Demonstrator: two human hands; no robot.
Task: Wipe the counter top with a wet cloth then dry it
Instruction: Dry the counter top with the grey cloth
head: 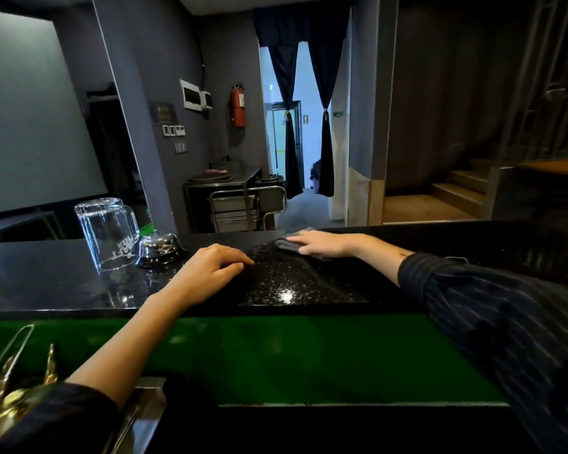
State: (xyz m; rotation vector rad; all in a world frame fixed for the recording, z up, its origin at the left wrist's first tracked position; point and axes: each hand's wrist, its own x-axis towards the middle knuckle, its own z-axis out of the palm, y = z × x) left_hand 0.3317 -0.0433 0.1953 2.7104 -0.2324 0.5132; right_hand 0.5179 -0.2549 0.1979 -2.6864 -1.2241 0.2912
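Observation:
The black speckled counter top [292, 286] runs across the middle of the head view, shiny and wet-looking at its centre. A grey cloth [287, 244] lies near the counter's far edge. My right hand [322, 244] presses flat on top of the cloth, fingers stretched to the left. My left hand [210, 273] rests on the counter nearer to me, fingers curled down onto the surface, holding nothing.
An upturned glass beer mug [107, 232] and a chrome service bell [159, 249] stand on the counter left of my left hand. Below the counter's near edge is a green panel [276, 355]. Brass taps [10, 388] sit at the lower left.

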